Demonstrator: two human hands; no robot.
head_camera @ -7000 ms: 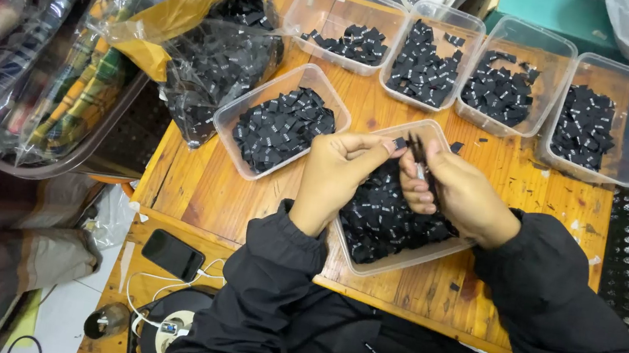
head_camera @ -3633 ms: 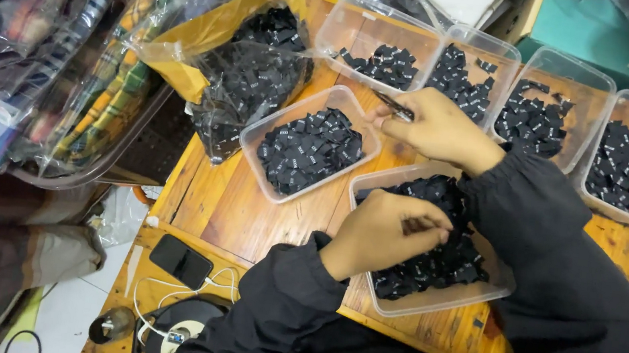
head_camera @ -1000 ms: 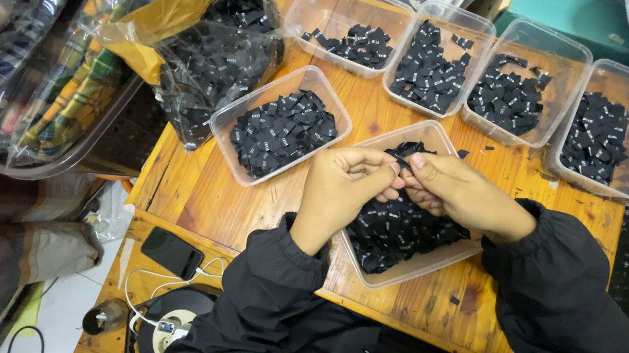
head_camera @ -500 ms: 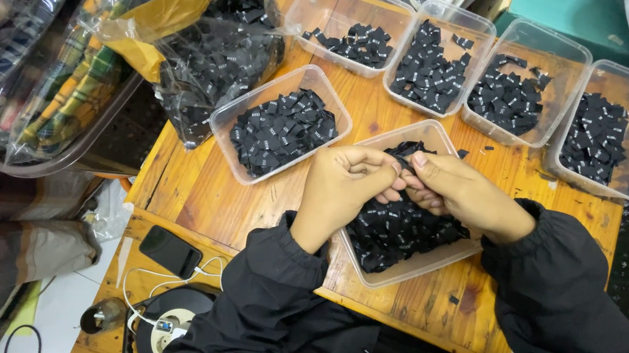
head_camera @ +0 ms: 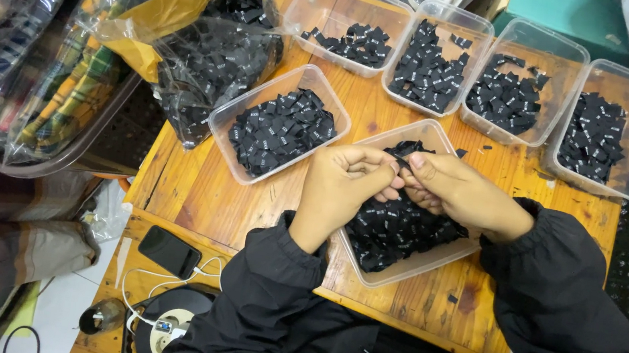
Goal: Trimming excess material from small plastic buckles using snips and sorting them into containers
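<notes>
My left hand (head_camera: 341, 192) and my right hand (head_camera: 462, 194) meet over a clear plastic tub (head_camera: 433, 261) of small black fabric labels on a wooden table (head_camera: 193, 177). Both pinch the same small black label (head_camera: 400, 157) between their fingertips, just above the pile. Black sleeves cover both arms. A second tub of black labels (head_camera: 279, 125) lies just left of my left hand.
Several more clear tubs of black labels (head_camera: 432, 54) line the table's far edge. A clear and yellow bag of labels (head_camera: 214, 50) lies at the far left, beside bagged plaid cloth (head_camera: 47, 52). A black phone (head_camera: 168, 251) and a cable reel (head_camera: 162, 322) rest on the lower shelf.
My right hand had reached to a far tub, then came back. Over the last second both hands stay together above the near tub, fingers shifting slightly on the label.
</notes>
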